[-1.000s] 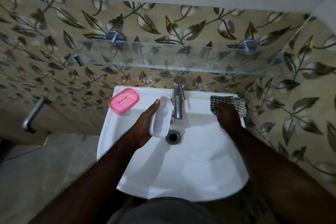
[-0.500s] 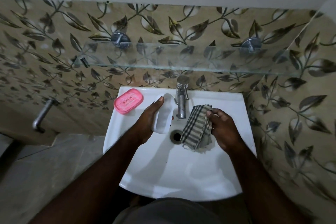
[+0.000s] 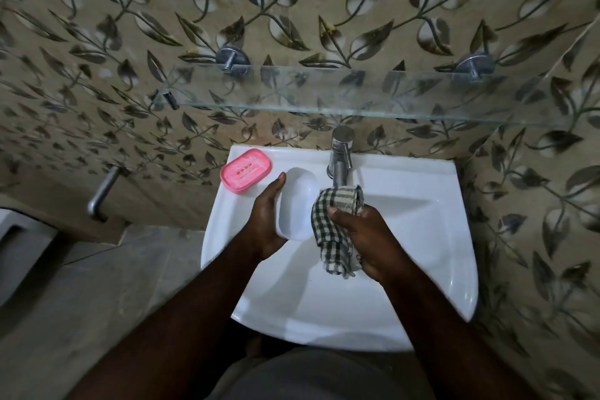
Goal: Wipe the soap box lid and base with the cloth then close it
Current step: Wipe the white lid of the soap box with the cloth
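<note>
Head view: my left hand [image 3: 264, 221] grips the lid [image 3: 297, 204], right hand [image 3: 367, 237] clutches the cloth [image 3: 331, 237]; I'd steady the lid, wiping its inside corners firmly.

Over a white sink [image 3: 422, 237], the left hand [image 3: 264, 221] holds a white lid [image 3: 297, 204] while the right hand [image 3: 367, 237] grips a checked cloth [image 3: 334, 230] against it.

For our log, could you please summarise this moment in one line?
left hand holds white plastic lid; right hand grips checked cloth; pink plastic base on sink rim
</note>
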`<state>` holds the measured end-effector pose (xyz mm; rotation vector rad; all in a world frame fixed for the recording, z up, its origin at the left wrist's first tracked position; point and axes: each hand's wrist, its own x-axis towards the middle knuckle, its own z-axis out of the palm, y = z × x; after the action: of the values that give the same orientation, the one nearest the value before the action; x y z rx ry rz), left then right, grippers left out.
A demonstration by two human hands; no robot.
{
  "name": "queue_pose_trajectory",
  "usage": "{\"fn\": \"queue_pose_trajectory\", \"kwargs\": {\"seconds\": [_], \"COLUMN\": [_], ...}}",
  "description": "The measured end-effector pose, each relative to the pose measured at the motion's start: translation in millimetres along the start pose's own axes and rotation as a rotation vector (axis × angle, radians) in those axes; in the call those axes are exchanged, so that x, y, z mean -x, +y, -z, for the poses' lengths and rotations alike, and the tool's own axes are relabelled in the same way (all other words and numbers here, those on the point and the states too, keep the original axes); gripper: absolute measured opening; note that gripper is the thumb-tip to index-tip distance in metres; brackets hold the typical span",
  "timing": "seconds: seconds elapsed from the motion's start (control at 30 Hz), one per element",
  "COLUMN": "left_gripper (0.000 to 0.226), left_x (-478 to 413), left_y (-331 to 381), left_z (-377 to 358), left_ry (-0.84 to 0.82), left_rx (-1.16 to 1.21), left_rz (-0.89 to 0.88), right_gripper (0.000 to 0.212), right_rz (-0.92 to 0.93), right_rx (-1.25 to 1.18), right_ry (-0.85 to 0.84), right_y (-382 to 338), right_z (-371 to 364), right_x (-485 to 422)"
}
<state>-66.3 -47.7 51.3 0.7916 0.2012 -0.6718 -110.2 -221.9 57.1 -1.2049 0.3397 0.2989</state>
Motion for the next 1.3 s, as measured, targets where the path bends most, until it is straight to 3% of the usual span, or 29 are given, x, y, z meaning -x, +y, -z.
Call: {"fn": "queue_pose_trajectory", "kwargs": {"seconds": [0.13, 0.27, 0.47, 0.57, 0.63, 0.7, 0.77, 0.83, 0.9, 1.1, 1.17, 1.23, 1.3], "left_gripper": [0.063, 0.06, 0.054, 0.059, 0.051, 0.052, 0.056, 0.053, 0.051, 0.064, 0.064, 0.061, 0.055], "left_x": [5, 9, 15, 14, 12, 11, 10, 7, 5, 3, 3, 3, 2], "left_y": [-2, -2, 6, 20, 23, 23, 26, 27, 31, 41, 38, 39, 47], "left_z": [1, -11, -10, -6, -5, -8, -13, -15, -13, 8, 7, 6, 4], "left_ry": [0.028, 0.054, 0.128, 0.162, 0.159, 0.129, 0.079, 0.042, 0.001, 0.046, 0.042, 0.013, -0.004], "left_rx": [0.033, -0.051, -0.251, -0.279, -0.283, -0.247, -0.218, -0.203, -0.174, -0.135, -0.134, -0.118, -0.133], "left_rz": [-0.028, -0.056, -0.089, -0.145, -0.164, -0.119, -0.082, -0.074, -0.081, -0.091, -0.046, -0.023, -0.045], "right_gripper": [0.017, 0.014, 0.013, 0.014, 0.013, 0.013, 0.012, 0.011, 0.01, 0.023, 0.018, 0.013, 0.012], "right_rz": [0.122, 0.097, 0.206, 0.219, 0.154, 0.07, 0.037, 0.08, 0.146, 0.158, 0.071, -0.004, 0.041], "right_rx": [0.198, 0.254, 0.374, 0.608, 0.677, 0.557, 0.332, 0.149, 0.12, 0.842, 0.74, 0.372, 0.1], "right_ry": [-0.027, -0.095, 0.048, -0.136, -0.202, -0.19, -0.073, 0.054, 0.082, -0.142, -0.098, 0.015, 0.109], "right_y": [-19, -26, -27, -20, -23, -35, -47, -58, -58, -35, -44, -54, -60], "right_z": [-16, -42, -78, -83, -81, -81, -85, -91, -98, -106, -108, -115, -123], "right_x": [3, 7, 9, 19, 17, 11, 1, -5, -6, 9, 0, -9, -19]}}
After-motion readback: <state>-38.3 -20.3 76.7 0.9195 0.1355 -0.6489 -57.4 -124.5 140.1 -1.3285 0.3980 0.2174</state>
